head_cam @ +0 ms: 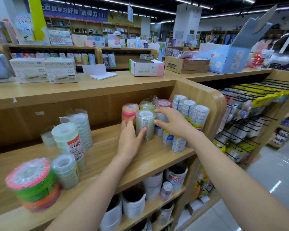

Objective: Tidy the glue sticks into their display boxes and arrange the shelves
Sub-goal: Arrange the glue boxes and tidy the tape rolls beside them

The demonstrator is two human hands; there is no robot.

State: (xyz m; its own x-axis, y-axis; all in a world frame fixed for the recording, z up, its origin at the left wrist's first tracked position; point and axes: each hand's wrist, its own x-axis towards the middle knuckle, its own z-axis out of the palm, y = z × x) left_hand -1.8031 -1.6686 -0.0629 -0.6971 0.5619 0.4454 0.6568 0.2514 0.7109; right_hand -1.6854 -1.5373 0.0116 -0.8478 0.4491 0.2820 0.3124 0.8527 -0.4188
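On the wooden shelf (153, 157) stands a wrapped stack of clear tape rolls (145, 125). My left hand (129, 139) curls around its left side, thumb against its front. My right hand (172, 123) reaches over from the right, fingertips touching the stack's top right edge. Behind it stand coloured tape stacks (130, 110), and to its right several clear stacks with printed labels (188, 110). No glue sticks show in view.
More tape stacks stand at the shelf's left: a tall clear one (68, 140) and a pink, green and orange one (33, 184). Wide rolls (133, 202) fill the lower shelf. Boxes (147, 67) sit on the counter above. A hook rack (250, 114) hangs at right.
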